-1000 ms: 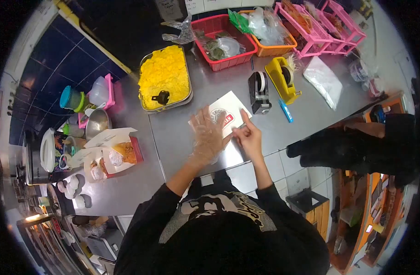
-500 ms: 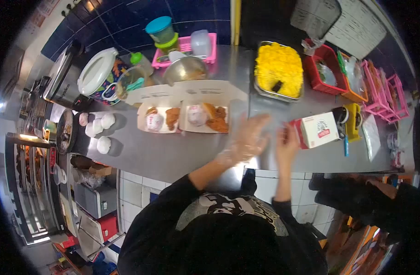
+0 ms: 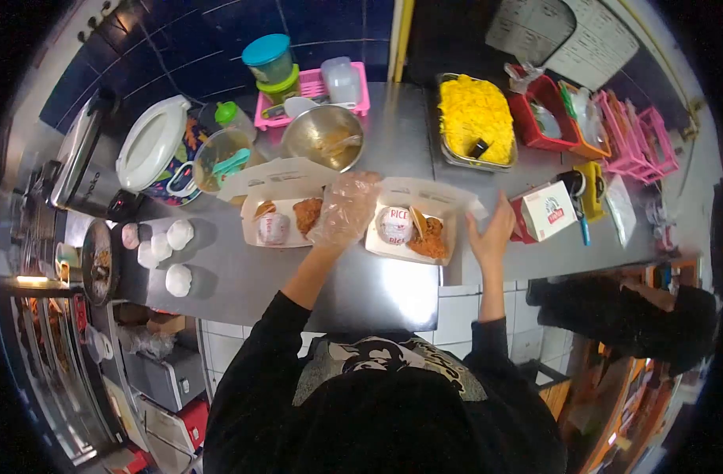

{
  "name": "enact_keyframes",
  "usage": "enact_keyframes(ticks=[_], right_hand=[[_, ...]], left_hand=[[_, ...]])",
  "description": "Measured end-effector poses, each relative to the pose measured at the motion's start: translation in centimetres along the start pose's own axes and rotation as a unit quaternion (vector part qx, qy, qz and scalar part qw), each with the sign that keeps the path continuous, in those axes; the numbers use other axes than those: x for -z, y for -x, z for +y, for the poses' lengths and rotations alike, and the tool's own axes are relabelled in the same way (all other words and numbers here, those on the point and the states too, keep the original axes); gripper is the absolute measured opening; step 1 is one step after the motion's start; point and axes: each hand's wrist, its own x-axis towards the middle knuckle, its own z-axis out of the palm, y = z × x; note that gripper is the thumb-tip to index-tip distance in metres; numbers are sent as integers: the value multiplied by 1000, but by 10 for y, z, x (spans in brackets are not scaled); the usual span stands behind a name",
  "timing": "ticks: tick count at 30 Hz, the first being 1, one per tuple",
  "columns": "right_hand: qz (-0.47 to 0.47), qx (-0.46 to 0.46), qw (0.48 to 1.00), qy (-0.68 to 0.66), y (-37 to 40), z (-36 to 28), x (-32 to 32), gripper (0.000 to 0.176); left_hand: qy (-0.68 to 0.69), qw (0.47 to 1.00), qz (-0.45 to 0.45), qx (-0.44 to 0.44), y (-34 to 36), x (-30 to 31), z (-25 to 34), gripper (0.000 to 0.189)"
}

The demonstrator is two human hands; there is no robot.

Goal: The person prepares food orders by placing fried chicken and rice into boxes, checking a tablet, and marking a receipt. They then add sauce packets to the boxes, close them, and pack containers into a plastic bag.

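My left hand (image 3: 347, 209), in a clear plastic glove, reaches between two open meal boxes with its fingers stretched out, right at the left side of the right-hand meal box (image 3: 411, 251). That box holds a wrapped round portion marked RICE (image 3: 395, 226) and fried chicken (image 3: 428, 239). My bare right hand (image 3: 494, 231) is on its other side, thumb and fingers apart, close to the lid's edge. The left-hand meal box (image 3: 249, 229) holds another wrapped portion (image 3: 272, 229) and fried chicken (image 3: 307, 215), partly behind the glove. Beyond my right hand stands a closed red-and-white box (image 3: 547, 212).
Behind the boxes are a steel bowl (image 3: 323, 130) and a pink basket (image 3: 367, 95). A metal tray of yellow food (image 3: 476, 118) stands at the back, with a red basket (image 3: 541, 118) beside it. Several white wrapped balls (image 3: 178, 280) lie left. The steel counter's front edge (image 3: 361, 330) faces me.
The right-hand meal box has shifted right, away from the other one, and its lid is now separate. My left hand has moved left, between the boxes; my right hand has left the closed box.
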Motion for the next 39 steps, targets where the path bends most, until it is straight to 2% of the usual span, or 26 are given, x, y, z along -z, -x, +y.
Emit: enact_keyframes(ticks=[1,2,4,5,8,9,11,12,13,14,16,17,18,20,22,24,25,26,28,29,31,33,35,37,38,39], right_hand=[[-55,26,998,-20,-9,11,-11,39],[-110,51,992,-41,-11,20,-14,37],[-227,-79,937,-253,-11,15,-9,32],[-278,-138,881,-356,-16,6,-9,29],[-232,-241,820,-465,-10,-32,-4,21],[-227,-262,828,-441,-7,-27,-10,22],[-219,-302,840,-394,-3,-15,-24,23],[-248,-257,866,-350,-2,-6,-20,24],[-276,-212,887,-304,-9,-1,-7,25],[-302,-165,903,-258,-11,2,1,26],[-267,-190,882,-340,20,-5,3,31],[-248,-202,868,-379,34,-10,3,34],[-246,-234,847,-410,41,-13,3,35],[-242,-300,795,-468,49,-21,6,37],[-302,-357,702,-537,42,-10,13,36],[-345,-385,633,-576,38,-3,18,40],[-342,-338,643,-596,43,-2,18,53],[-348,-317,637,-610,49,0,19,51],[-350,-353,599,-628,61,1,18,50],[-352,-366,594,-624,67,1,17,50],[-367,-367,643,-563,75,-14,15,51],[-414,-406,649,-492,71,-27,20,52],[-462,-277,775,-329,67,-27,17,60],[-455,-73,868,-185,48,-36,26,70],[-441,29,891,-104,37,-39,29,76],[-477,54,865,-145,31,-35,26,81]], left_hand=[[38,995,83,-28,0,-11,-7,19],[32,992,97,-79,3,-29,-20,19],[16,975,132,-179,3,-58,-43,19],[183,982,37,8,-2,-38,-16,26],[166,970,85,158,2,-64,13,28],[154,964,90,198,1,-71,17,30],[135,967,-6,216,-8,-50,26,34],[125,964,-53,227,-9,-40,25,36],[-30,996,-22,75,6,-58,-5,37],[-183,980,9,-81,32,-92,-56,39],[-184,973,15,-139,53,-97,-60,42],[-37,998,-13,-39,50,-67,-20,43],[110,991,-42,64,48,-47,8,44],[171,974,-58,137,48,-40,22,47],[184,957,-96,200,45,-33,30,52],[197,961,-86,174,58,-43,21,55],[203,963,-78,158,60,-44,17,57],[234,963,-74,114,62,-43,10,57],[295,952,-71,25,65,-39,-5,59],[218,961,-168,14,57,-28,-11,54],[54,935,-351,-9,36,-10,-26,46],[149,903,-404,-2,32,-10,-34,48],[144,924,-351,41,29,-22,-25,52],[42,972,-197,118,43,-59,9,56],[22,987,-132,87,51,-69,6,58],[4,996,-65,53,60,-79,2,59]])
